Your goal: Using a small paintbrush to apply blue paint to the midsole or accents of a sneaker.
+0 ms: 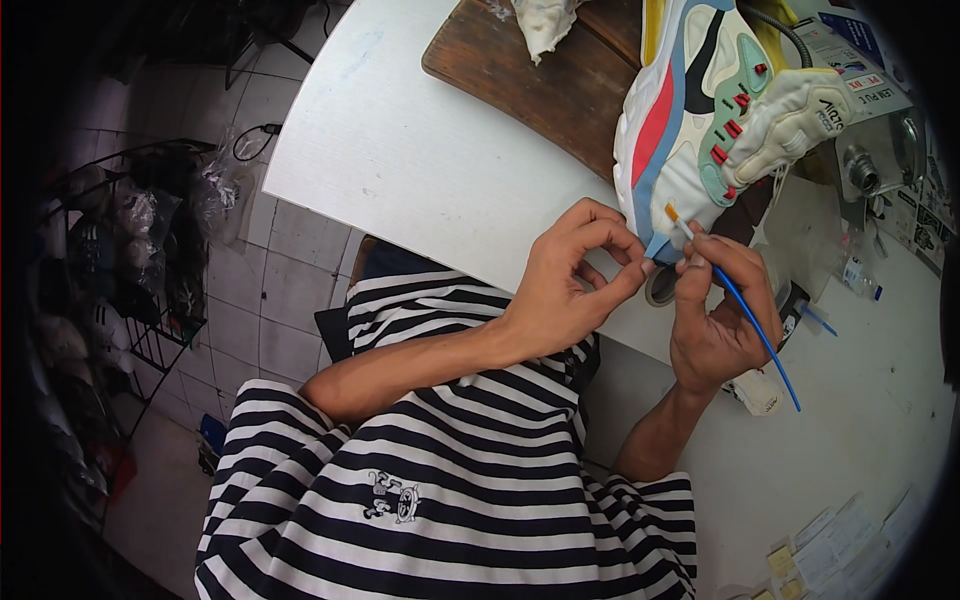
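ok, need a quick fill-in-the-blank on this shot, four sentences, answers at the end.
1. The brush is held in the person's ____ hand.
2. Its handle is coloured ____.
3. Of toe and heel, the bristles are nearer the shoe's ____.
4. The person's shirt is patterned with black and white ____.

Missing words: right; blue; toe; stripes.

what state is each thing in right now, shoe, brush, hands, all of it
shoe: unlaced, tongue flopped out to one side
brush: held, bristles at the shoe's white toe
right hand: closed round the brush
left hand: fingers bent at the toe's blue edge, grip unclear
board: flat on the table
cloth: crumpled on the board
metal can: threaded neck uncapped
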### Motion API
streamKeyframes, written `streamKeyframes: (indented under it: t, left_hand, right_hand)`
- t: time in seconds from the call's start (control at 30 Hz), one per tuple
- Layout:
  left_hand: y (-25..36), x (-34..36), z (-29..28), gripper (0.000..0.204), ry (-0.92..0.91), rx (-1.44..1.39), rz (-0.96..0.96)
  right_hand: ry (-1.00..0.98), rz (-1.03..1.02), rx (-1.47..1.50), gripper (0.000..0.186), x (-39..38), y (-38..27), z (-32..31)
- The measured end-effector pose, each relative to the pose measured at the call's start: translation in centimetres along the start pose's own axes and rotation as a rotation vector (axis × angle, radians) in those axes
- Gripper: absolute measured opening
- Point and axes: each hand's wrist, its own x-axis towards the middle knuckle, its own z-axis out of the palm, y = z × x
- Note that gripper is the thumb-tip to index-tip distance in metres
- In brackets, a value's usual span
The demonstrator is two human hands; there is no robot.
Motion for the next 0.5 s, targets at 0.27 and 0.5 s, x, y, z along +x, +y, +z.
streamKeyframes:
  t: [0.27, 0.5]
  left_hand:
    - [-0.02, 0.04, -0.02, 0.01, 0.003, -0.012, -0.001]
    - [-0.37, 0.16, 0.09, 0.01, 0.016, 0.005, 0.043]
  right_hand:
    - [0.011, -0.001, -0.022, 0.015, 0.06, -0.32, 0.15]
    - [-0.056, -0.023, -0.071, 0.016, 0.11, -0.34, -0.3]
